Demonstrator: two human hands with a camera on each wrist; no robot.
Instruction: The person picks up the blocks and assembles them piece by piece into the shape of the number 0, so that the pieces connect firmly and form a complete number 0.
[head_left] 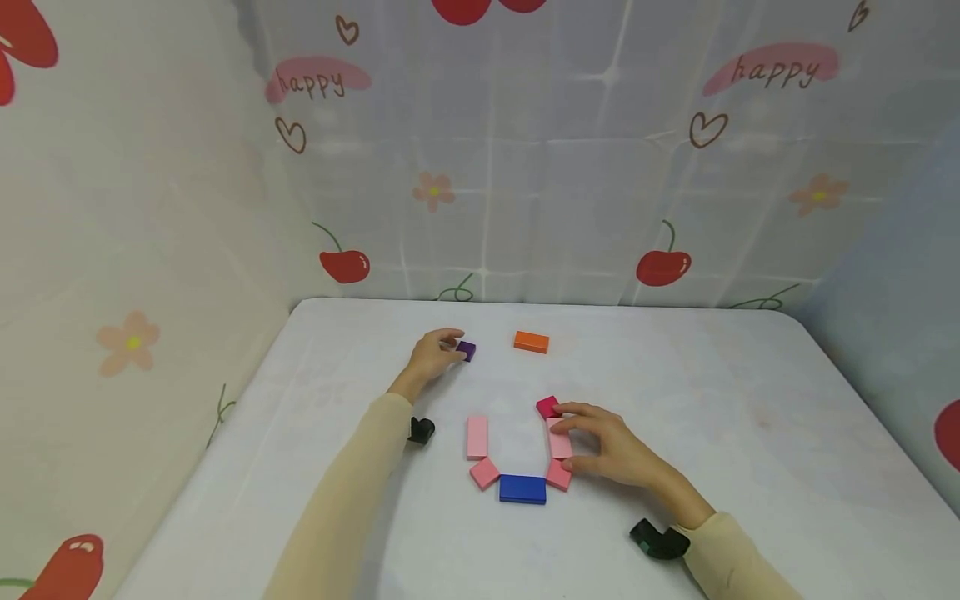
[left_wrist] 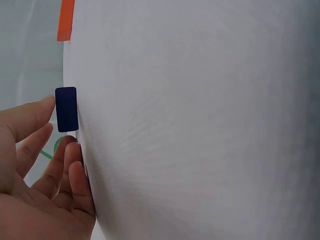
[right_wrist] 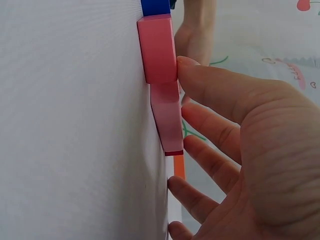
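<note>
Left of the smooth orange rectangular block [head_left: 531, 342] lies the small dark-purple block [head_left: 468, 351], its longer visible side pointing roughly toward the orange one. The left hand [head_left: 432, 356] is nearer — thumb touching it, but whether it pinches, one cannot tell. The right hand [head_left: 615, 447], fingers loosely spread, touches the pale-pink rectangular block [head_left: 560, 446].

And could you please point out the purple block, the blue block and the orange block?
purple block [left_wrist: 66, 109]: left wrist view, middle of the side facing the camera.
blue block [head_left: 522, 488]: head view, middle of its top face.
orange block [head_left: 532, 341]: head view, near the middle of its top.
</note>
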